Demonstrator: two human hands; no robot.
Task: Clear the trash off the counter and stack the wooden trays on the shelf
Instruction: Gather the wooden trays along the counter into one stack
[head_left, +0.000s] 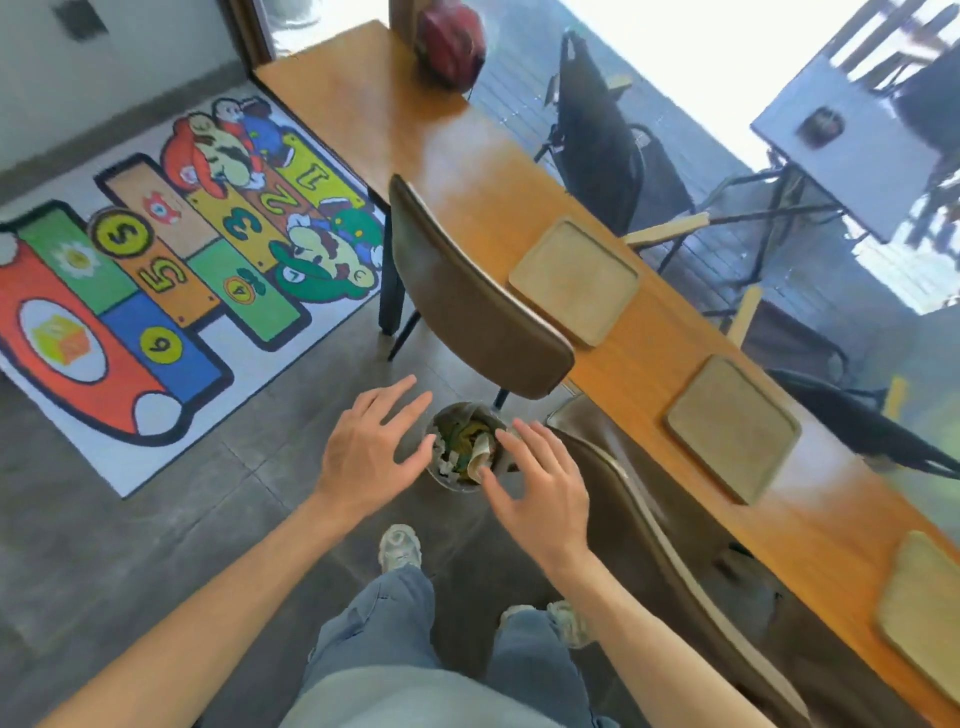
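A small round trash bin stands on the floor below me, filled with crumpled paper and green scraps. My left hand hovers at its left side, fingers spread and holding nothing. My right hand hovers at its right side, also open and empty. Three pale wooden trays lie on the long wooden counter: a far tray, a middle tray, and a near tray cut off by the frame's right edge.
Two brown chairs are pushed against the counter, the bin between them. A colourful numbered rug lies on the grey floor at left. A red object sits at the counter's far end. Outdoor chairs and a table show beyond the counter.
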